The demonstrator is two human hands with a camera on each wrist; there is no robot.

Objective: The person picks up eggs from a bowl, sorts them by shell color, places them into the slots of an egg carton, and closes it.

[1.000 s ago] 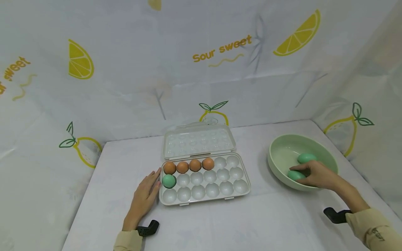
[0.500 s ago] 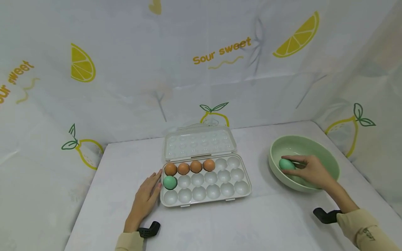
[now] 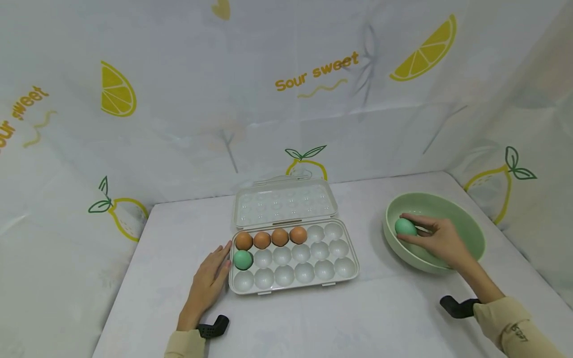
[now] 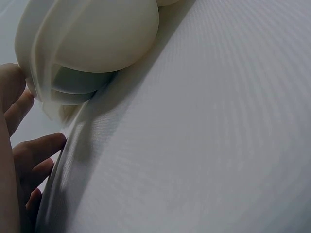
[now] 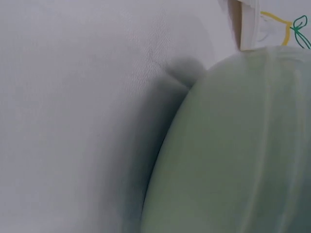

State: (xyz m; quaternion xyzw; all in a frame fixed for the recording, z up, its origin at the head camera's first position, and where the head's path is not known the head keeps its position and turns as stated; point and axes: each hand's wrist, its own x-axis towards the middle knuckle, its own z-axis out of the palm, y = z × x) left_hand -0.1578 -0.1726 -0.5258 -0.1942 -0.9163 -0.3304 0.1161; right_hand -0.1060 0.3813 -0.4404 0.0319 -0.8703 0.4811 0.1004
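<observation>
The right hand [image 3: 440, 242] pinches a green egg [image 3: 405, 227] (left hand [image 3: 207, 279] relaxed), a pickup next needing, probably, clearance over the bowl [image 3: 465, 223].

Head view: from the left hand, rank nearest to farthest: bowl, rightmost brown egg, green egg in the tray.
1. Green egg: left end, middle row of the tray.
2. Rightmost brown egg: farther right, in the back row.
3. Bowl: right of the tray.
</observation>
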